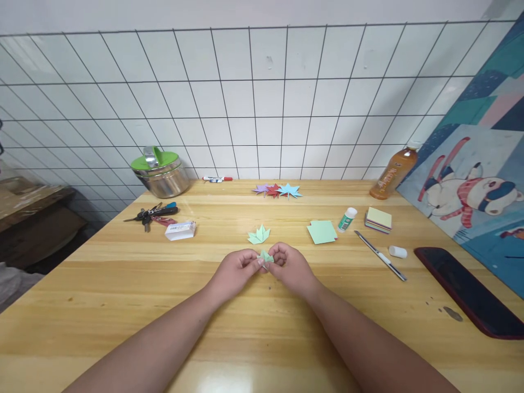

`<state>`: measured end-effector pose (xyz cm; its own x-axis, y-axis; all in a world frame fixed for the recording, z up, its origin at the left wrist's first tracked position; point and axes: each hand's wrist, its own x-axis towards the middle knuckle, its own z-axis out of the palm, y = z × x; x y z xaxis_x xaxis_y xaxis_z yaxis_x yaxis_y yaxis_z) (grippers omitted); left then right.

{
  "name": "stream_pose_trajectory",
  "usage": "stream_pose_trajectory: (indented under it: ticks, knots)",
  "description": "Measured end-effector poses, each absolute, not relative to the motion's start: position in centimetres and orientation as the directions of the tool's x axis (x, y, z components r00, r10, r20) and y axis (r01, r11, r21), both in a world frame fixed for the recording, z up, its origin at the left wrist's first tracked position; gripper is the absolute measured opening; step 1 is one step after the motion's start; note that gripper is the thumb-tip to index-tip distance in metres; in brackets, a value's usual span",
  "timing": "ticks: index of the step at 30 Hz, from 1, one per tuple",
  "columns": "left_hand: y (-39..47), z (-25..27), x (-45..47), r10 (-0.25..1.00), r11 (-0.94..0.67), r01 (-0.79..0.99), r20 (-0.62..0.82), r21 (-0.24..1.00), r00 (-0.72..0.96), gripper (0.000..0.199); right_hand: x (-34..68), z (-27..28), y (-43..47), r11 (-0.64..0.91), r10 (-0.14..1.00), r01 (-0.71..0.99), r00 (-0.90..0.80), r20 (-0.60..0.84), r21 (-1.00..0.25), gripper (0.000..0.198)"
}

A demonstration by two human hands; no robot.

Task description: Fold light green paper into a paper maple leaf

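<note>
Between my two hands is a small folded piece of green paper, with pointed tips showing above the fingers. My left hand pinches its left side, thumb in front. My right hand grips the right side the same way, and its lower part is hidden by the fingers. Just beyond the hands lies a larger folded green paper piece, spread like a leaf with several points. Farther back, against the wall, are folded paper leaves in purple, red and blue.
Green paper squares, an uncapped glue stick, its cap, a cutter knife, a paper stack, a phone and a bottle are rightward. Leftward are an eraser box, keys, a marker and a lidded pot.
</note>
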<state>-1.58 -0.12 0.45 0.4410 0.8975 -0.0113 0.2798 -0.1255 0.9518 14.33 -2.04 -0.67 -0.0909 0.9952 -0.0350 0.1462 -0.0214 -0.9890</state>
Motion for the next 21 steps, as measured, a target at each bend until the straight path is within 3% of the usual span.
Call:
stream_pose_trajectory:
  ticks: [5, 10, 16, 21]
  knots:
    - [0.1, 0.5, -1.6, 0.902, 0.133, 0.138, -0.178, 0.981, 0.393, 0.025, 14.5, -0.2, -2.0, -0.047, 0.992, 0.056, -0.113, -0.053, -0.997, 0.021]
    - [-0.1, 1.0, -1.8, 0.905, 0.156, 0.071, -0.171, 0.985, 0.390, 0.027, 14.5, 0.5, -2.3, -0.085, 0.980, -0.001, -0.178, -0.084, -0.996, 0.025]
    - [-0.1, 0.9, -2.2, 0.849, 0.338, -0.054, -0.280, 0.940, 0.448, 0.025, 14.6, 0.6, -2.3, -0.059, 0.978, -0.014, -0.203, -0.055, -0.998, 0.031]
    - [-0.1, 1.1, -2.1, 0.850, 0.314, 0.023, -0.291, 0.949, 0.439, 0.028, 14.8, 0.2, -2.2, -0.053, 0.987, -0.006, -0.149, -0.051, -0.999, 0.033]
